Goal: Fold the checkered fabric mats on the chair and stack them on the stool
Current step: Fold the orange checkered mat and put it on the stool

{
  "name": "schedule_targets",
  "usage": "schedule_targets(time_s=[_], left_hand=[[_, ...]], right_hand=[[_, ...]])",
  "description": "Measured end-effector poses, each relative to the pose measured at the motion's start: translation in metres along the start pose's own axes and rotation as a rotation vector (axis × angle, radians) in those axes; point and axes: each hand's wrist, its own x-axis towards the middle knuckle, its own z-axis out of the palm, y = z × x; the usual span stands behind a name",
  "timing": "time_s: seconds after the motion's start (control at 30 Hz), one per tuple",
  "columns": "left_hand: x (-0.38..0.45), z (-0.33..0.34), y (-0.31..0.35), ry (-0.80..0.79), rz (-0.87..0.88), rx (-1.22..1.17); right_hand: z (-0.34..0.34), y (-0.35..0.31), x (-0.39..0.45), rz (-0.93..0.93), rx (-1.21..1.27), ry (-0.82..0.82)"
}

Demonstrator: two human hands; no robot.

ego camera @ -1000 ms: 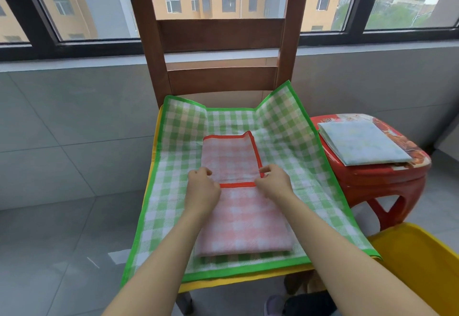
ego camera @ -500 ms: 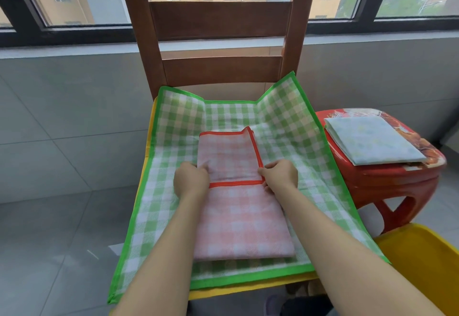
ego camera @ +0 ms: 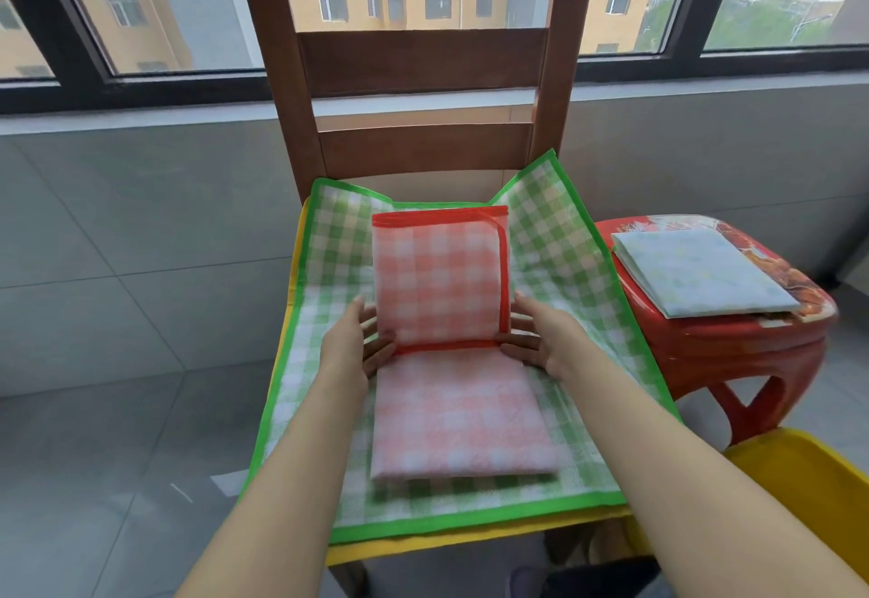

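— Where are your hands?

— Your left hand [ego camera: 359, 348] sits at the nine o'clock side of the pink checkered mat [ego camera: 451, 353], palm turned inward and fingers spread loosely, fingertips touching the mat's edge by the red-trimmed fold line. Your right hand [ego camera: 541, 339] mirrors it at three o'clock, fingers apart and lying against the raised flap's red border. Neither is clamped; both are open, and the far half of the mat stands tilted up between them.

— And the mat itself?

— It lies on the green checkered mat [ego camera: 564, 278], which is spread over the seat of the wooden chair [ego camera: 423, 57], its far corners riding up the backrest. A yellow layer [ego camera: 470, 543] peeks out beneath at six o'clock.

— The stool?

— The red stool [ego camera: 733, 353] stands at three o'clock, carrying one pale folded mat [ego camera: 696, 273].

— Anything unclear?

— Your thumbs are hidden, so you cannot tell whether they pinch the flap. A yellow object [ego camera: 813, 494] at four o'clock is cut off by the frame.
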Motion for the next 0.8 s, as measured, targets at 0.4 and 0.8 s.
schedule_targets(time_s=[0.4,0.8], left_hand=[[-0.017,-0.034,-0.008,-0.327,0.154,0.396],[-0.025,-0.035,-0.013,-0.430,0.400,0.999]], right_hand=[[-0.013,0.003,-0.004,-0.052,-0.100,-0.151],[-0.012,0.007,-0.015,-0.214,-0.713,-0.194]])
